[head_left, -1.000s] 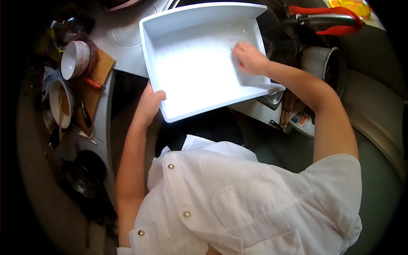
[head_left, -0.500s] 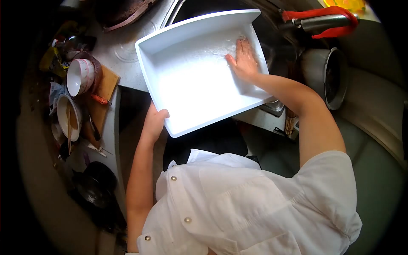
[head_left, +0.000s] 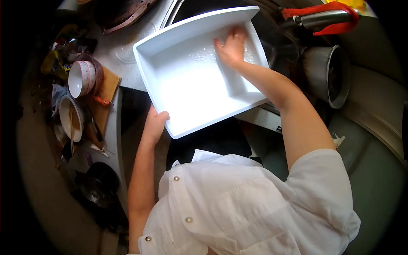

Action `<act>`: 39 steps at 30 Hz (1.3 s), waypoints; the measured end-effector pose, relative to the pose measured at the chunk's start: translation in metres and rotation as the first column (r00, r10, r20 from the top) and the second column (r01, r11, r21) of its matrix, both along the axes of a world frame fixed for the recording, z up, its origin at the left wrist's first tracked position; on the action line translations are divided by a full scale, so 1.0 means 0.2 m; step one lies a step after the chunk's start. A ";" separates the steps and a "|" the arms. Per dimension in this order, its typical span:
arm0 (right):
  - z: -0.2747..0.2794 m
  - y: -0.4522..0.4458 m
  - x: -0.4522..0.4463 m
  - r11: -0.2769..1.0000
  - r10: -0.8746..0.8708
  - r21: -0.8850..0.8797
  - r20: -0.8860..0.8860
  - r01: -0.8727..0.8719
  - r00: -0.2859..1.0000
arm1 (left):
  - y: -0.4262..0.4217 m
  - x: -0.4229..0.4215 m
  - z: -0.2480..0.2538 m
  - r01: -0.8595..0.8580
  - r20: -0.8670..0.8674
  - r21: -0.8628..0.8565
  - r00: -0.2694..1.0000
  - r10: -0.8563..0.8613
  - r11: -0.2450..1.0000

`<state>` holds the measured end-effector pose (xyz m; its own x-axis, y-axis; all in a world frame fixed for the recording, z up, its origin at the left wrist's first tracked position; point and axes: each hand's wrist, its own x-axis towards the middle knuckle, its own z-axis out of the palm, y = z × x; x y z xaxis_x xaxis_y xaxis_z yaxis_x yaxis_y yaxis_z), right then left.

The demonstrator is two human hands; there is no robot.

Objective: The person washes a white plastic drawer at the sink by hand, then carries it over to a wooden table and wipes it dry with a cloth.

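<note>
A large white plastic bin (head_left: pixel 187 89) is tilted over the edge of the dark sink (head_left: pixel 199 10), its open side facing me. My left hand (head_left: pixel 156 122) grips the bin's near left corner, thumb over the rim and fingers hidden beneath. Inside, my right hand (head_left: pixel 231 47) lies against the inner surface near the far right corner, fingers spread and a little blurred. Water droplets glisten on the plastic around that hand.
A faucet with red covering (head_left: pixel 327 18) juts in at upper right, above a metal pot (head_left: pixel 316 70). At left, stacked bowls (head_left: pixel 80 78), a cutting board (head_left: pixel 109 85), a bowl with chopsticks (head_left: pixel 68 114) and a black pan (head_left: pixel 102 180) crowd the counter.
My right hand has slid left and slightly upward across the bin's inner surface, its forearm swinging left too. My left hand keeps its grip on the corner.
</note>
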<state>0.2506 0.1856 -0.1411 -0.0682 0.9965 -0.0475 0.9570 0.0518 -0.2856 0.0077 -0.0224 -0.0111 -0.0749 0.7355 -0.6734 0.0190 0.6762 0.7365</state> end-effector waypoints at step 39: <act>0.06 -0.27 -0.42 0.732 0.681 0.009 -0.031 -0.681 0.732 | 0.00 -0.01 0.05 0.001 0.045 0.027 0.999 -0.002 1.000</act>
